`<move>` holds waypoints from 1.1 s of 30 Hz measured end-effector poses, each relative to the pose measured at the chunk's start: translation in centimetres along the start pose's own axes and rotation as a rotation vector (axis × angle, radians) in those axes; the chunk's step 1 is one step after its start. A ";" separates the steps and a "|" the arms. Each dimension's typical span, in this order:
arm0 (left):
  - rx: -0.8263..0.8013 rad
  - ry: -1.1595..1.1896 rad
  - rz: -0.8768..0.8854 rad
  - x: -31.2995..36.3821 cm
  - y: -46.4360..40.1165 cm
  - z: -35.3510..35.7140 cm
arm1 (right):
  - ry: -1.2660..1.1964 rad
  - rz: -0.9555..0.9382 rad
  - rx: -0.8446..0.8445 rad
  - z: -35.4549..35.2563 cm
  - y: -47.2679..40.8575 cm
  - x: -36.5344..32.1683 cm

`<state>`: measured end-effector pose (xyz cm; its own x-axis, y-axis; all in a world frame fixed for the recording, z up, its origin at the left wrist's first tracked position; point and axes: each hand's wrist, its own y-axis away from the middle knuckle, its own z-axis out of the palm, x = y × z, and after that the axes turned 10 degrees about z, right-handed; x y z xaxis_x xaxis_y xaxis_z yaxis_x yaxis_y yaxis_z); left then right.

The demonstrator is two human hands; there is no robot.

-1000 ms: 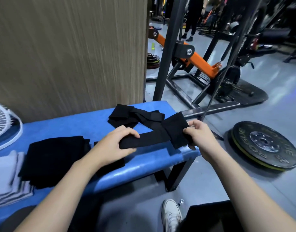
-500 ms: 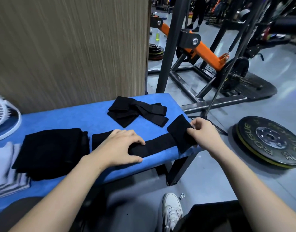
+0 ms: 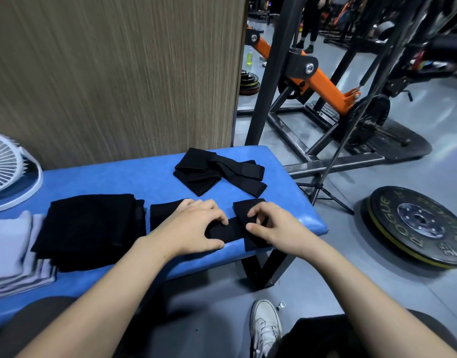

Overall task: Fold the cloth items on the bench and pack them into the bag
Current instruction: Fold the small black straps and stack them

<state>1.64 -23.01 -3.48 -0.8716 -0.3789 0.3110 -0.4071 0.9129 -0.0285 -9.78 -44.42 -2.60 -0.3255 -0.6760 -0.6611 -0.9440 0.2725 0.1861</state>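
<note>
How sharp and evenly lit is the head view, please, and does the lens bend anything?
Head view: the hands, left hand and right hand, and the black strap are fairly sharp; the wood panel is smeared; the rack post leans from wide-angle distortion; the black folded cloth loses detail.

I've lowered the black strap (image 3: 230,229) from mid-air flat onto the blue bench (image 3: 144,177); left hand (image 3: 194,226) now presses its middle, right hand (image 3: 271,228) moved inward onto its wide end.
</note>
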 end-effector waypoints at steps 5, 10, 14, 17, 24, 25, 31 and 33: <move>-0.001 0.003 0.003 0.1 0.2 -0.2 | -0.019 0.109 0.196 -1.3 -0.2 0.8; -0.008 -0.007 0.008 0.4 0.3 -0.4 | 0.194 0.279 0.196 -1.1 -0.1 1.1; -0.009 0.001 0.000 0.3 0.3 -0.4 | 0.317 0.289 0.290 -0.1 0.4 0.2; -0.012 0.001 -0.002 0.3 0.3 -0.4 | 0.317 0.335 0.278 -0.3 0.0 0.2; -0.009 -0.014 -0.017 0.0 0.3 -0.2 | -0.067 0.437 0.164 -1.2 -1.1 0.9; -0.004 -0.016 -0.020 0.0 0.3 -0.2 | -0.122 0.440 0.145 -1.4 -1.2 1.1; 0.033 -0.011 -0.033 0.1 0.2 -0.2 | -0.346 0.306 0.137 -1.5 -0.6 0.5; 0.042 0.012 -0.049 0.3 0.1 -0.3 | -0.484 0.249 0.087 -1.4 0.1 -0.8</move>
<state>1.43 -22.93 -3.07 -0.8471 -0.4206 0.3248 -0.4603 0.8862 -0.0529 -9.69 -44.74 -1.04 -0.4569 -0.1972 -0.8674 -0.8268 0.4539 0.3323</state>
